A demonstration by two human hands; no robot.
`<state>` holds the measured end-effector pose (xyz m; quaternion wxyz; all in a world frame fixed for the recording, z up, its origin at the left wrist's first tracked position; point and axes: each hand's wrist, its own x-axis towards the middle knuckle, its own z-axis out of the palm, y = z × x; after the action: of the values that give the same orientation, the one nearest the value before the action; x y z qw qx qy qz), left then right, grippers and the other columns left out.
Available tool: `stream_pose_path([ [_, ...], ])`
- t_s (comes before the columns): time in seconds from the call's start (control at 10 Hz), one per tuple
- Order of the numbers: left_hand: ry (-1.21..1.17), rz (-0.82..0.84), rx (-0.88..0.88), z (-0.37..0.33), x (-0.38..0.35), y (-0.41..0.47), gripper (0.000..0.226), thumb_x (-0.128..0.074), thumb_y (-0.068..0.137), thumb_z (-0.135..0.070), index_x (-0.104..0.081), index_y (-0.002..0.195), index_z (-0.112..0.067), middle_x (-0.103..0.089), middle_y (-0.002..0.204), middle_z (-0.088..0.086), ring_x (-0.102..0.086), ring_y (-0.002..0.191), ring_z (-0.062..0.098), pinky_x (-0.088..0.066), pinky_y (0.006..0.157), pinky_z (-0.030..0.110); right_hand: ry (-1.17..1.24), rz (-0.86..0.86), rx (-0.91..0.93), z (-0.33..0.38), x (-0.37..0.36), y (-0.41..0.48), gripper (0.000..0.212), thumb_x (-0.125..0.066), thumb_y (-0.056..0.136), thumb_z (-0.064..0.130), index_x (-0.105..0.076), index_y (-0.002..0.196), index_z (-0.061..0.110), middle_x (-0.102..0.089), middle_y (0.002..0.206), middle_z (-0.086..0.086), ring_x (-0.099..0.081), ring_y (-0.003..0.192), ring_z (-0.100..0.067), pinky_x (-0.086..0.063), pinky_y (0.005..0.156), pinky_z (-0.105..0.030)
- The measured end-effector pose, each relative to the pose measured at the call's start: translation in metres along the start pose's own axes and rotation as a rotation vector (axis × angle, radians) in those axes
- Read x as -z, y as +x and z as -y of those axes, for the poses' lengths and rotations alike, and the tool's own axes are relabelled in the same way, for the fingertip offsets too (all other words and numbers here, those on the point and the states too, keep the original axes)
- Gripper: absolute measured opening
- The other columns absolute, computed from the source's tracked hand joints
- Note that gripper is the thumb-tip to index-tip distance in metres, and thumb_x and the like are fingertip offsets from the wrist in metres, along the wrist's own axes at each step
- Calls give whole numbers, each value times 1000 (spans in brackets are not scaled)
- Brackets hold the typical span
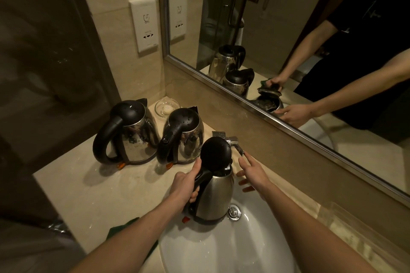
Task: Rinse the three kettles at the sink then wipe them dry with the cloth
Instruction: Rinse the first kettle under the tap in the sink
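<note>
So the left hand (186,186) is curled round the handle of the held kettle (216,197), lid flipped up, over the back-left rim of the sink (199,257), right beside the drain (234,213). The right hand (253,173) is loose, fingers spread, up at the tap (235,142) — can't tell if it touches. The left kettle (131,133) and middle kettle (184,137) stand nearly touching on the counter (88,195), back from its front edge — the green cloth (119,228) lies by the basin's left rim.

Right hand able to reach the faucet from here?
Probably yes: the right hand is open with fingers almost at the faucet, nothing between them; the held kettle sits left of that path.
</note>
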<state>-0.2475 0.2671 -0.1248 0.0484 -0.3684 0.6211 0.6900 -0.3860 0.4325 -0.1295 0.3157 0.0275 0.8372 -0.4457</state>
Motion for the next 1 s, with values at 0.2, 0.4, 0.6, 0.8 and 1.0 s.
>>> stream_pose_path([
  [0.2,1,-1,2,2,0,1,67,-46,91,-69,-50,54,-13,-45,42,-1,-41,37,13,-34,44,26,-2,-1,-8,0,0,0,55,-40,97,52,-23,148,42,-65,101,-13,-66,89,-34,-57,71,-42],
  [0.4,3,7,-3,3,0,1,66,-47,91,-69,-50,54,-14,-45,42,-1,-41,37,13,-34,44,26,-11,7,-7,1,1,-1,55,-40,97,52,-23,149,42,-65,102,-13,-67,91,-34,-57,72,-44],
  [0.6,-5,12,1,1,0,2,67,-46,91,-68,-50,52,-14,-44,41,-1,-41,37,13,-35,45,26,-11,14,-12,0,2,-1,55,-39,97,52,-23,149,42,-65,101,-12,-67,90,-34,-57,71,-42],
  [0.8,-8,21,2,2,1,3,67,-46,90,-70,-51,52,-14,-45,43,-1,-41,38,13,-35,45,26,-8,10,-16,0,2,-1,55,-40,97,53,-24,148,42,-65,101,-12,-67,90,-34,-57,71,-42],
  [1.0,-9,28,5,2,2,4,68,-45,90,-71,-50,51,-15,-44,43,0,-41,38,13,-35,45,26,-11,13,-16,0,2,-1,56,-39,97,52,-22,149,41,-65,101,-12,-67,91,-34,-57,74,-44],
])
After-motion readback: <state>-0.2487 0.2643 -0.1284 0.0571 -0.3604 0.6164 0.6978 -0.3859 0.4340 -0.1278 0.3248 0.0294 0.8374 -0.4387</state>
